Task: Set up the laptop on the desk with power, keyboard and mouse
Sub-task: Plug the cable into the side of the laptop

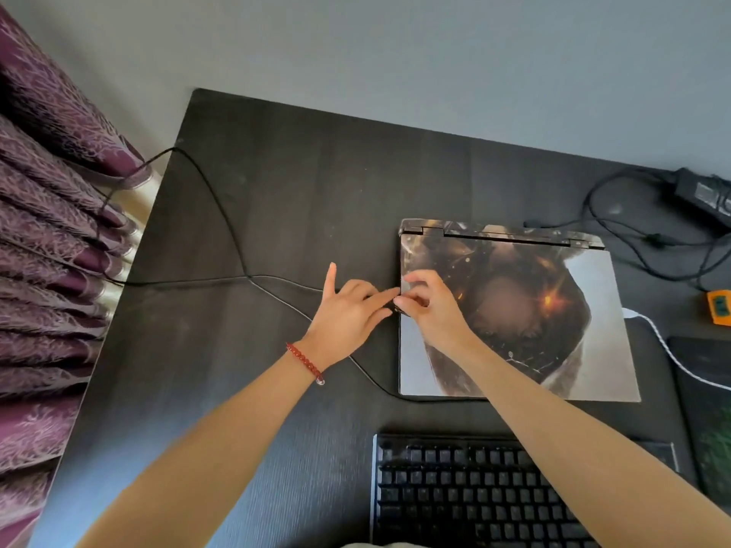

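A closed, flat rectangular laptop (553,318) with a glossy printed skin of brown, gold and pale grey lies right of centre on the dark, wood-grained matte desk (296,199), its hinge edge toward the top of the frame. Both hands meet at the middle of its left edge. The right hand (431,306) rests on the lid with fingers curled, pinching something small and dark at that edge; what it is cannot be made out. The left hand (348,310) lies just beside it on the desk, index finger pointing up-frame and the other fingers reaching toward the same spot; whether they grip anything I cannot tell. A string of red round beads (305,362) circles the left wrist.

A thin black cable (221,215) comes in over the desk's left edge, crosses itself, and runs to the hands and along the laptop's lower edge. At bottom centre sits a black keyboard with blocky square keys (466,496). In the upper right lies a black power brick (704,193) with looped cords. Further down the right side lie a small orange boxy gadget (719,306), a white cord (668,350) and a dark mat (708,409). Pleated purple patterned curtains (51,239) fill the left.
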`<act>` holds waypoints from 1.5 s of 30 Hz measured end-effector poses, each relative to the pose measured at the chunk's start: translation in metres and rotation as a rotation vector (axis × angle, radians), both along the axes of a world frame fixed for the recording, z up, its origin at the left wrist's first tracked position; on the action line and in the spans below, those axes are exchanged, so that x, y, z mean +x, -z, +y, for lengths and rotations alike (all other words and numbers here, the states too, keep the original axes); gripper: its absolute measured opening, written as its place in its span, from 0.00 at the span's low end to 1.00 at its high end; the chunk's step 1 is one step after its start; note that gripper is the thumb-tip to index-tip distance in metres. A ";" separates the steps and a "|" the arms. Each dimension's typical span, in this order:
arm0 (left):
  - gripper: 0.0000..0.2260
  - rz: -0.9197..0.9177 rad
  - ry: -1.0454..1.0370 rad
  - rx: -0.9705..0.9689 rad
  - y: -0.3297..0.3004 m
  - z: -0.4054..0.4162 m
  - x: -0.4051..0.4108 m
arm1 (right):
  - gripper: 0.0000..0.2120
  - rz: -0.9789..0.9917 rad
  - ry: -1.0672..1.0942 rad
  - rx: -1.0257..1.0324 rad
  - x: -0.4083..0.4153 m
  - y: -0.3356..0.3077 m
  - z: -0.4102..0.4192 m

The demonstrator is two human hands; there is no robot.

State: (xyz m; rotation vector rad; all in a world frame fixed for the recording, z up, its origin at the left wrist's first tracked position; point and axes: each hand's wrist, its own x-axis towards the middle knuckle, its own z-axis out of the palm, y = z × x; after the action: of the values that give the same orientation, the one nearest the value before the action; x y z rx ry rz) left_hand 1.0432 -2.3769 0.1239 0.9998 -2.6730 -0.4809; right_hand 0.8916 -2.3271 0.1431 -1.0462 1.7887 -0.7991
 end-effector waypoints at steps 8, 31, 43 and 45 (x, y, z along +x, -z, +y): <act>0.08 0.128 -0.270 0.193 0.024 -0.023 0.008 | 0.19 0.865 -0.123 0.001 -0.019 0.029 0.007; 0.05 0.248 -0.290 0.187 0.044 0.004 -0.001 | 0.26 1.022 -0.102 0.033 -0.009 0.047 0.009; 0.05 0.259 -0.355 0.204 0.046 0.011 -0.004 | 0.25 1.027 -0.106 0.026 -0.009 0.046 0.009; 0.05 0.235 -0.351 0.201 0.044 0.010 -0.004 | 0.25 1.027 -0.108 0.029 -0.010 0.047 0.009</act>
State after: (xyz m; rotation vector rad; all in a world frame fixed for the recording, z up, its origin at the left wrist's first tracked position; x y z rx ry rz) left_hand 1.0391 -2.3673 0.0797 1.3427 -2.2147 -0.7469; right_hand 0.8820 -2.3179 0.0965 -1.6894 2.5148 -0.1221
